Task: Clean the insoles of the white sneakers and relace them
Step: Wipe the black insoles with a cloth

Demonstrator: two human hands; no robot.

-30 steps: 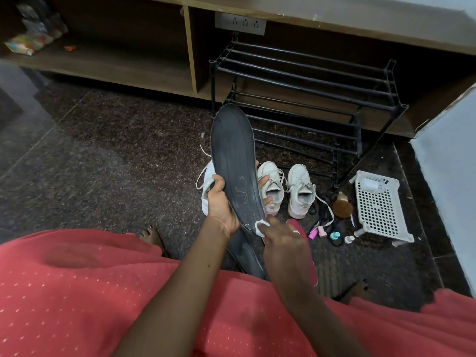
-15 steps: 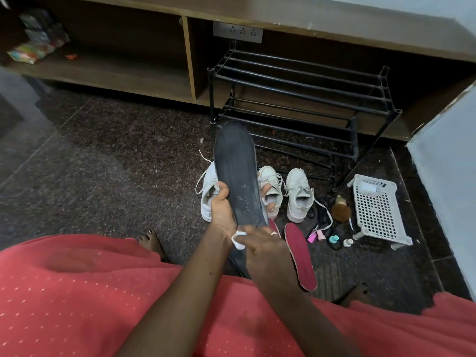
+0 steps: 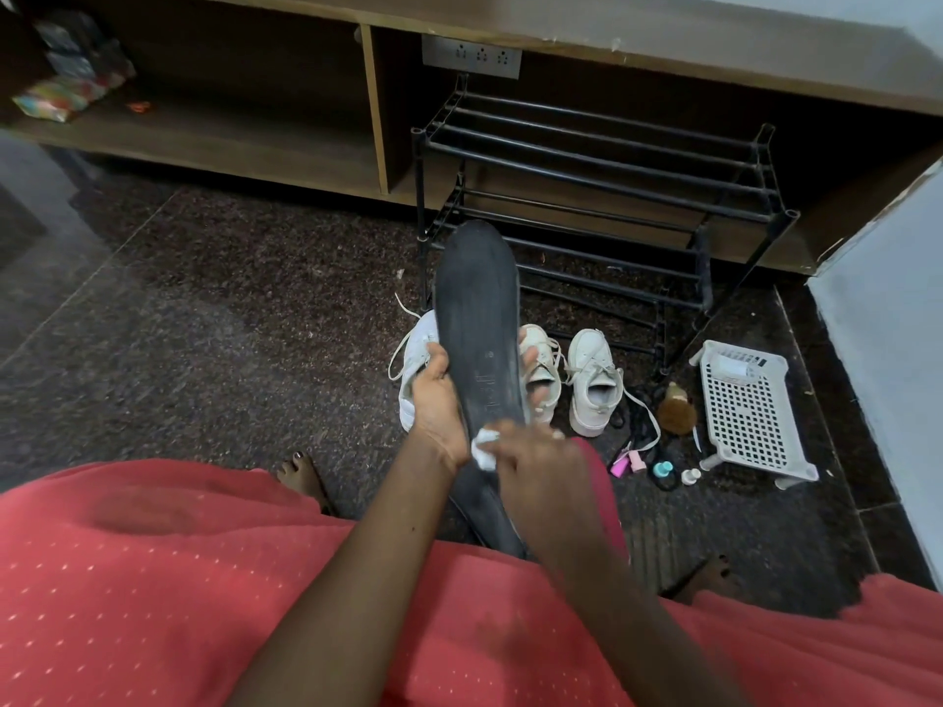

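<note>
Black insole (image 3: 477,318): held upright, toe end far, surface dull and scuffed, gripped at mid-length by the left hand (image 3: 433,400). White wad (image 3: 484,446): pressed against the insole's near part, pinched by the right hand (image 3: 541,466). Red insole (image 3: 604,497): on the floor, mostly hidden. White sneakers stand on the floor beyond: left sneaker (image 3: 414,380), middle sneaker (image 3: 542,369), right sneaker (image 3: 594,385), laces loose.

Black shoe rack (image 3: 587,145), white basket (image 3: 747,395)
</note>
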